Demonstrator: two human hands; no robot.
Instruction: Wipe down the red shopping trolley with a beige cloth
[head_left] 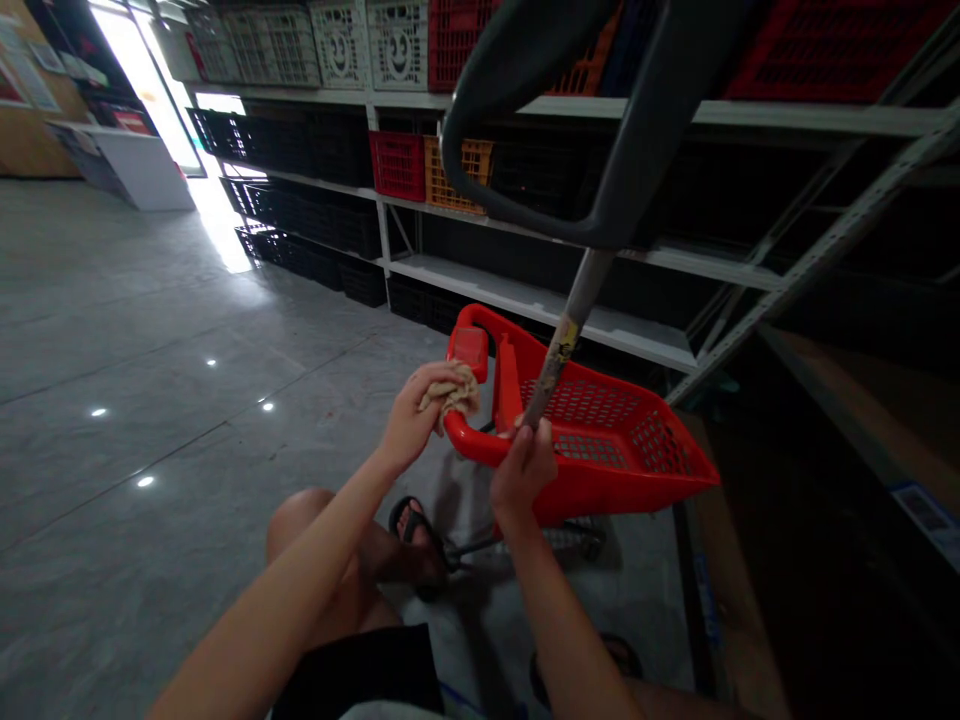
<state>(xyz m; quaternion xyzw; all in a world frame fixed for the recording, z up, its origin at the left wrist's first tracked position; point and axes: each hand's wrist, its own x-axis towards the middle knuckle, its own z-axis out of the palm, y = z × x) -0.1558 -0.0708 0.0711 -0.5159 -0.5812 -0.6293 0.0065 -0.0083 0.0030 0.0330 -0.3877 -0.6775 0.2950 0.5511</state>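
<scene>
A red plastic shopping basket on a wheeled frame stands on the floor in front of me. My left hand is closed around a crumpled beige cloth and presses it against the basket's near rim. My right hand is wrapped round the lower end of the basket's metal handle pole, just above the rim. The pole rises to a dark grey loop handle close to the camera.
Metal shelving runs along the right, loaded with black, red, orange and white crates. Grey tiled floor stretches left toward a bright doorway. My bent knee and sandalled foot lie beside the basket's wheels. A brown board sits at right.
</scene>
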